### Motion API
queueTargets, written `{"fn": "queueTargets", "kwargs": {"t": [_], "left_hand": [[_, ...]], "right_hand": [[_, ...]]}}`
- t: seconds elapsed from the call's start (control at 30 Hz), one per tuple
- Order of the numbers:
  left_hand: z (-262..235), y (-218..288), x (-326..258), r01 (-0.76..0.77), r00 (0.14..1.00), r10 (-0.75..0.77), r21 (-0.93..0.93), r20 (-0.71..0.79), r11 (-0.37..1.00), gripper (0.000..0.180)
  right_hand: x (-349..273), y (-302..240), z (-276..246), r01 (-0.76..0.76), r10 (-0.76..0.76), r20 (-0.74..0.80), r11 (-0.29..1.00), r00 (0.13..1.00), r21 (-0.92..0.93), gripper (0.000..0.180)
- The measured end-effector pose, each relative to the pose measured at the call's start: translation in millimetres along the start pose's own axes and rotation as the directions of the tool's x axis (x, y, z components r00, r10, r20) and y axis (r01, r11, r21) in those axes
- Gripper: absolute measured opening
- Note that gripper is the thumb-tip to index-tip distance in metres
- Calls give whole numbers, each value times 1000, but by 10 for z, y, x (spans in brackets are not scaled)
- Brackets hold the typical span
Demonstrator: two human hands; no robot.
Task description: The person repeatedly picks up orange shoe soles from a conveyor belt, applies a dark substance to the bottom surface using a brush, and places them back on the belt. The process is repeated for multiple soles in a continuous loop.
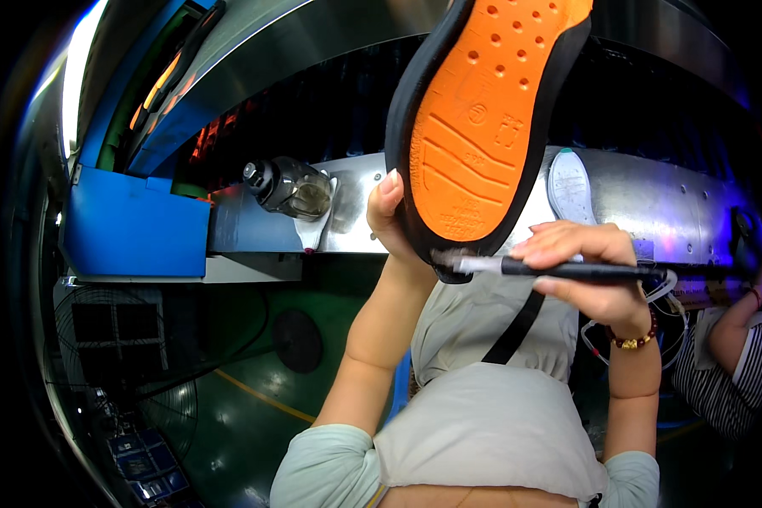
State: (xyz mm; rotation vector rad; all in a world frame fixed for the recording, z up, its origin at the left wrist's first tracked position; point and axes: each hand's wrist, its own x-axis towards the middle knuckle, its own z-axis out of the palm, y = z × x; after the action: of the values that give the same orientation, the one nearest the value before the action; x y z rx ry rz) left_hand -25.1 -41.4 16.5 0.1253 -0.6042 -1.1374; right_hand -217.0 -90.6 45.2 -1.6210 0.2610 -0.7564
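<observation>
My left hand [389,218] grips the heel end of a large shoe sole [470,152], thumb along its outer edge. The sole has an orange face with small round dimples and moulded lines, inside a thick black rim. It is raised and stretches away past the top of the view. In my right hand [601,245] a brush [489,265] with a black handle and pale ferrule is pinched between thumb and fingers. The brush's bristles meet the black rim at the heel, though the tip is blurred.
On the metal ledge [652,199] are a white sole-shaped piece [570,188] and a dark bottle [295,188] beside another white piece [311,233]. A blue machine housing [140,224] stands left. A floor fan [127,339] is below it. Another person's striped sleeve [737,372] appears right, near cables.
</observation>
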Motion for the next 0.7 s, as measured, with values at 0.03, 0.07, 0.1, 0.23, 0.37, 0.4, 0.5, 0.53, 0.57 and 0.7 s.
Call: {"fn": "queueTargets", "kwargs": {"t": [0.03, 0.07, 0.1, 0.23, 0.37, 0.4, 0.5, 0.53, 0.57, 0.7], "left_hand": [[8, 17, 5, 35, 999, -34, 0, -23, 999, 36], [17, 32, 14, 66, 997, -66, -2, -45, 998, 36], [27, 46, 25, 98, 993, -98, -3, -66, 995, 36], [77, 62, 113, 278, 959, -282, -111, -23, 954, 45], [71, 47, 144, 482, 870, -490, -117, -48, 868, 43], [66, 72, 148, 549, 825, -554, -76, -109, 833, 42], [175, 90, 212, 731, 653, -714, -34, -251, 681, 39], [203, 90, 212, 779, 591, -751, -30, -294, 626, 38], [176, 100, 186, 819, 548, -776, 11, -312, 574, 38], [151, 189, 86, 883, 455, -789, 91, -413, 461, 43]], "right_hand": [[9, -13, -3, 47, -42, 82, 997, 996, -62, 17], [16, -49, -28, 30, -34, 159, 999, 987, 24, 17], [19, -55, -47, 48, -65, 227, 996, 972, 78, 17], [75, -127, -121, -79, 81, -39, 995, 996, 55, 19], [153, -176, -224, -9, 43, 380, 996, 924, -91, 19], [150, -165, -258, 6, 1, 370, 1000, 929, -18, 18], [180, -193, -302, 69, -8, 277, 975, 961, -213, 16], [172, -88, -281, 28, 16, 336, 992, 942, -123, 15], [180, -58, -274, 65, -8, 444, 991, 896, -114, 15], [193, -178, -351, 63, 87, 575, 970, 813, -235, 14]]}}
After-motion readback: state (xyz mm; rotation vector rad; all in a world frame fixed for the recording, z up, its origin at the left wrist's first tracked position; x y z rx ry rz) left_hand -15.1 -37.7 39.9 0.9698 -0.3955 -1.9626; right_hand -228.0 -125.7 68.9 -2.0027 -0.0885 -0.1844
